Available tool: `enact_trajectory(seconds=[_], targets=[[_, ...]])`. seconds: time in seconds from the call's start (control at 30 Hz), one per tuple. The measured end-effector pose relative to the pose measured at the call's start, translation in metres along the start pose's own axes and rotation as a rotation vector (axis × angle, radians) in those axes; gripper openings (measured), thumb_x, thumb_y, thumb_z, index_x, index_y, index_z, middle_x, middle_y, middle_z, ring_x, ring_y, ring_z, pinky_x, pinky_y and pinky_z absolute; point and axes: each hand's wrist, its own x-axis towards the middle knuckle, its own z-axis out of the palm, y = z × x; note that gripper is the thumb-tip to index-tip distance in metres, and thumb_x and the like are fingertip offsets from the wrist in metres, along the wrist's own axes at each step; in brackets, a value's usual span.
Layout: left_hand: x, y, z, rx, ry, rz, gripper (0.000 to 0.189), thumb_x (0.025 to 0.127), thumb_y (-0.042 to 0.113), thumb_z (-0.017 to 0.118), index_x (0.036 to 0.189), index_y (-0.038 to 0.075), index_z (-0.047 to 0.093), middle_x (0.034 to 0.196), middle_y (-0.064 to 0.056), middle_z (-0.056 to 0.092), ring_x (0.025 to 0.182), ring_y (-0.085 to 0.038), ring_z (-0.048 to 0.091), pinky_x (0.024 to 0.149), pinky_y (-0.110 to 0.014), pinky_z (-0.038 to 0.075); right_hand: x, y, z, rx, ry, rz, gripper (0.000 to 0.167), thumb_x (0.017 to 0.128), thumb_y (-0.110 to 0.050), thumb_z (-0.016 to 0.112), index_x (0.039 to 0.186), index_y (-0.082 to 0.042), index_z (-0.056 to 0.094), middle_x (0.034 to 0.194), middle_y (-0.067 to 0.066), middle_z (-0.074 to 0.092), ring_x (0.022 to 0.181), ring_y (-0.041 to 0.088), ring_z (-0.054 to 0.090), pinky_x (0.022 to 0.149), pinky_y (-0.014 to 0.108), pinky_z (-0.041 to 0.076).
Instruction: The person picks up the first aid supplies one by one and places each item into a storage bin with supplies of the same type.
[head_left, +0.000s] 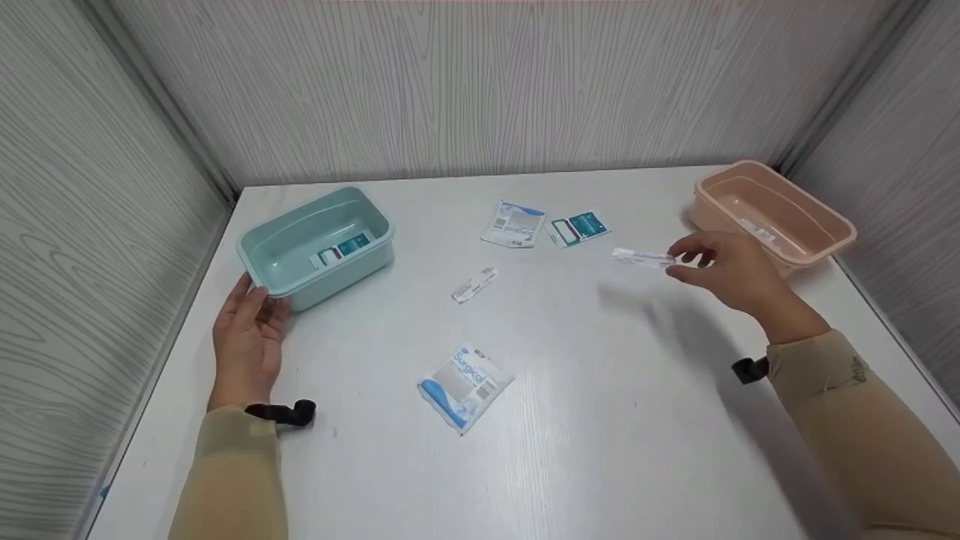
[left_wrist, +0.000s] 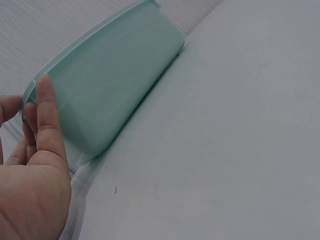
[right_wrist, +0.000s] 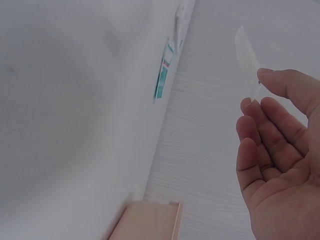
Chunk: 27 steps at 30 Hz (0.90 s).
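Watching from afar, I'm seeing a flat, papery-looking surgical packet (head_left: 466,390) lying nearest, at six o'clock on the smooth white bench (head_left: 592,420). Toward half past eight, the left hand (head_left: 251,345) is gripping the rim of a rigid-looking teal basket (head_left: 349,276). At three, the right hand's (head_left: 726,270) grip is pinching one end of a narrow, translucent strip packet (head_left: 639,258) above the bench; I'm judging it light, bendy, slippery, best held there. Farther, between two and three, a peach basket (head_left: 784,206) is standing.
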Motion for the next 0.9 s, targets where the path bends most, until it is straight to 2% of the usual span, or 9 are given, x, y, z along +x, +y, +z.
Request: enact_trajectory(seconds=[0.27, 0.43, 0.53, 0.73, 0.9], targets=[[0.0, 0.0, -0.001, -0.003, -0.006, -0.006, 0.073, 0.11, 0.006, 0.074, 0.174, 0.022, 0.042, 0.165, -0.003, 0.043, 0.15, -0.014, 0.052, 0.105, -0.024, 0.068, 0.008, 0.023, -0.023, -0.012, 0.033, 0.064, 0.033, 0.104, -0.032, 0.085, 0.129, -0.011, 0.081, 0.117, 0.009, 0.076, 0.098, 0.019, 0.059, 0.07, 0.018, 0.049], [0.0, 0.001, -0.001, -0.018, -0.004, -0.012, 0.074, 0.109, 0.006, 0.074, 0.174, 0.022, 0.042, 0.166, -0.003, 0.042, 0.148, -0.014, 0.053, 0.104, -0.024, 0.068, 0.017, 0.043, -0.041, -0.023, 0.097, 0.088, 0.033, 0.104, -0.032, 0.085, 0.127, -0.009, 0.081, 0.101, -0.017, 0.07, 0.09, 0.008, 0.057, 0.069, 0.016, 0.046], [-0.001, 0.001, -0.001, -0.022, -0.013, -0.016, 0.074, 0.11, 0.006, 0.074, 0.174, 0.022, 0.042, 0.168, -0.003, 0.041, 0.15, -0.014, 0.052, 0.106, -0.024, 0.067, 0.02, 0.055, -0.049, -0.039, 0.126, 0.106, 0.034, 0.103, -0.032, 0.085, 0.126, -0.008, 0.08, 0.096, -0.025, 0.066, 0.087, 0.001, 0.057, 0.069, 0.014, 0.045], [-0.001, -0.002, -0.001, -0.007, -0.038, -0.01, 0.075, 0.11, 0.007, 0.074, 0.175, 0.022, 0.04, 0.165, -0.003, 0.042, 0.146, -0.013, 0.054, 0.106, -0.022, 0.066, 0.02, 0.08, -0.062, -0.028, 0.162, 0.205, 0.04, 0.104, -0.038, 0.083, 0.125, -0.004, 0.078, 0.083, -0.037, 0.06, 0.079, -0.012, 0.056, 0.063, 0.013, 0.048], [0.0, -0.001, -0.002, -0.003, -0.031, -0.008, 0.077, 0.108, 0.008, 0.077, 0.174, 0.022, 0.041, 0.164, -0.002, 0.043, 0.143, -0.013, 0.056, 0.106, -0.022, 0.066, 0.02, 0.092, -0.07, 0.049, 0.174, 0.338, 0.041, 0.105, -0.041, 0.08, 0.127, -0.007, 0.073, 0.08, -0.037, 0.059, 0.078, -0.007, 0.06, 0.064, 0.013, 0.055]])
